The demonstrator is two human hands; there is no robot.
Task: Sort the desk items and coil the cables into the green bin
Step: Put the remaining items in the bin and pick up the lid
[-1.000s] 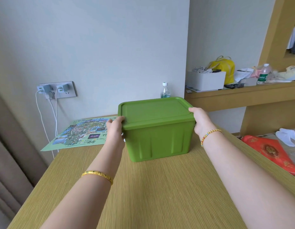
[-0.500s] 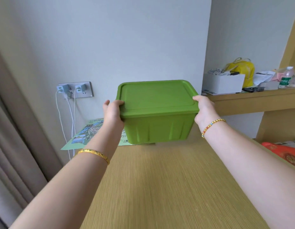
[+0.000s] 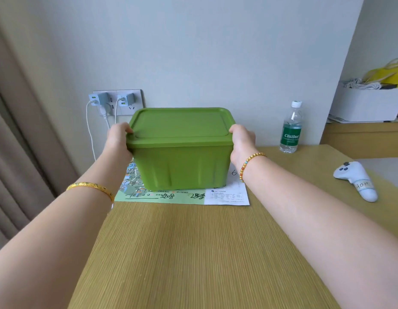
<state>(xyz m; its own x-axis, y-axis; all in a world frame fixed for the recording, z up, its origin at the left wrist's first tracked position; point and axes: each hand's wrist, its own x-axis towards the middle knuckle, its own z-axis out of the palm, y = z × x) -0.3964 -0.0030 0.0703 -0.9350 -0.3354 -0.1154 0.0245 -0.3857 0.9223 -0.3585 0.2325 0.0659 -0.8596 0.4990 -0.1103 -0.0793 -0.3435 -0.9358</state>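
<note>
Your left hand (image 3: 117, 141) grips the left end of the green rectangular plastic bin (image 3: 181, 150), thumb curled over the lid rim, fingers hidden behind the side wall. Your right hand (image 3: 241, 141) grips the opposite end the same way, thumb on the lid edge. The bin sits between your two hands with its green lid (image 3: 180, 123) closed and level. Whether its base touches the surface or hangs just above it, you cannot tell.

Below the bin and between your wrists lies a printed paper map with handwritten black numbers (image 3: 162, 194), flat on the yellow-green wood-grain tabletop (image 3: 193, 253). A gold bangle (image 3: 91, 186) circles your left wrist; a beaded gold bracelet (image 3: 249, 163) circles your right wrist.

Right of your right hand, well apart, a clear plastic water bottle with a green label (image 3: 291, 128) stands upright near the wall. Further right and nearer you, a white handheld controller (image 3: 356, 179) lies on its side on the tabletop.

Beyond your left hand, a wall socket plate (image 3: 117, 101) holds two grey chargers with white cables (image 3: 90, 128) hanging down.
</note>
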